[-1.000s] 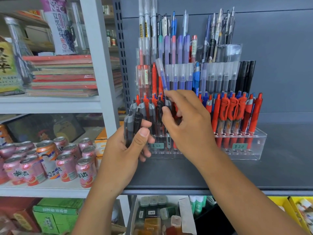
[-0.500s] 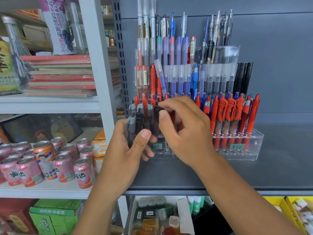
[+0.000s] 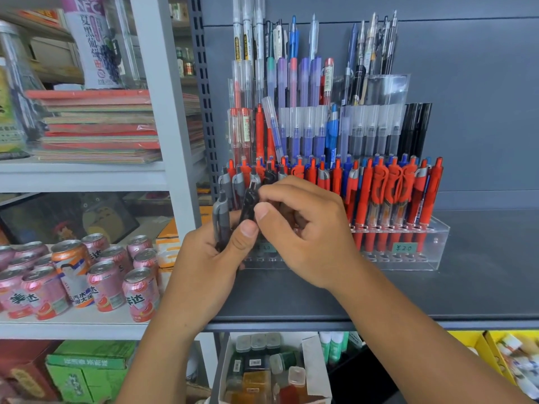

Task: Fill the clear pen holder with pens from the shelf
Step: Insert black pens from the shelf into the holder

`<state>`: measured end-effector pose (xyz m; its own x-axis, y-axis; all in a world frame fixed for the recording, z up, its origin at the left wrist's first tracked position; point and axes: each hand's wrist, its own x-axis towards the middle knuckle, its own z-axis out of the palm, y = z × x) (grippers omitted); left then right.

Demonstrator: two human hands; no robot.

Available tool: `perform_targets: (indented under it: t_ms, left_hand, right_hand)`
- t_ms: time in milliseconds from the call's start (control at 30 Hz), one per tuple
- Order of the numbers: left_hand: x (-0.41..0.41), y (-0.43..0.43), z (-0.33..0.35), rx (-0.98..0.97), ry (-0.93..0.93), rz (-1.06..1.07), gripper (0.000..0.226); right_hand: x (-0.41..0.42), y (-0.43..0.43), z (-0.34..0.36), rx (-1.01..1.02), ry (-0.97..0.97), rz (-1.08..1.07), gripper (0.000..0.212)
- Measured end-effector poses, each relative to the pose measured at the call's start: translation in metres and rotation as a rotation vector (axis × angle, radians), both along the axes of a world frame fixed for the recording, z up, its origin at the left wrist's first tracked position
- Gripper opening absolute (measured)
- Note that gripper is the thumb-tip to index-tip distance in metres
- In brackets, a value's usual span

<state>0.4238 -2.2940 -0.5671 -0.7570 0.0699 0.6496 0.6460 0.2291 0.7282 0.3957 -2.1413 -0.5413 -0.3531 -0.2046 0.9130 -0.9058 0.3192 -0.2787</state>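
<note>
The clear tiered pen holder [image 3: 434,246] stands on the dark grey shelf [image 3: 481,287], packed with red, blue, purple and black pens. My left hand [image 3: 204,266] grips a small bundle of grey and black pens [image 3: 221,220] in front of the holder's left end. My right hand [image 3: 303,231] is just right of it, with thumb and forefinger pinching the top of a black pen [image 3: 249,204] from that bundle. The holder's lower left slots are hidden behind my hands.
Pink and orange drink cans [image 3: 105,284] crowd the white shelf to the left, under a stack of notebooks [image 3: 96,126]. A white upright post [image 3: 163,112] separates the two shelves. Below, a box of small bottles [image 3: 262,371] and yellow bins [image 3: 495,354] sit.
My right hand has come away from the front row of the holder, moved left and down, and closed on a black pen in my left hand's bundle. The left hand has barely moved.
</note>
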Motion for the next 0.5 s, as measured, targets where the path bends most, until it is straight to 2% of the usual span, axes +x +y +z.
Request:
perform_targets:
  t_ms: [233, 333, 500]
  left_hand:
    - [-0.0001, -0.0021, -0.0021, 0.025, -0.061, -0.027, 0.049]
    - [-0.0007, -0.0021, -0.0024, 0.020, -0.075, -0.045, 0.053]
    - [0.0023, 0.0030, -0.0004, 0.151, -0.169, -0.117, 0.032]
  right_hand:
    - [0.0051, -0.0006, 0.0054, 0.024, -0.175, 0.108, 0.011]
    - [0.0061, -0.0007, 0.0060, -0.037, -0.223, 0.141, 0.010]
    - [0.0076, 0.0032, 0.0109, -0.288, -0.321, 0.210, 0.011]
